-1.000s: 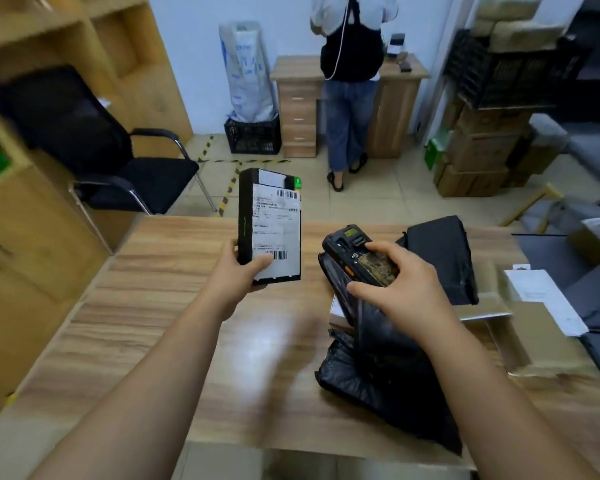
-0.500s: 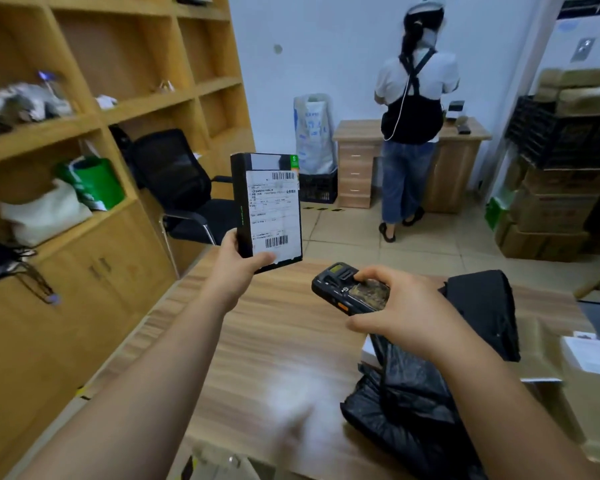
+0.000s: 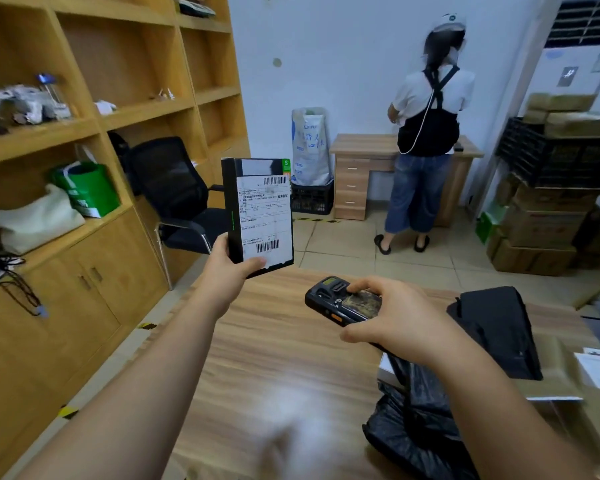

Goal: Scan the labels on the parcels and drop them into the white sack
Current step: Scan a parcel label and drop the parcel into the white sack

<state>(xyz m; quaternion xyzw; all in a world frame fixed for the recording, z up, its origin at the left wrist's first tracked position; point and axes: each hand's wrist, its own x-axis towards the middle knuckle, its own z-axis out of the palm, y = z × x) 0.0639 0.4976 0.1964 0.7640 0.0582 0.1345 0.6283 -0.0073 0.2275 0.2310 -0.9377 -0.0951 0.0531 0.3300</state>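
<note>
Soft indoor light glares off the table point(image 3: 291, 410); edges bowed and blurred.

A flat black box point(image 3: 257, 216) stands upright in the air — its white label point(image 3: 264, 220) with two barcodes faces the camera. A white sack point(image 3: 310, 147) stands in a crate by the far wall — well apart from it.

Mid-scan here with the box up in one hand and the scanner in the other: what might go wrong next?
1. The left hand grips the box only at its bottom corner, upright off the table; it may tip or slip.
2. The thumb sits just under the lower barcode; sliding up would block the read.
3. The scanner in the right hand sits low, so it may miss the label.
</note>
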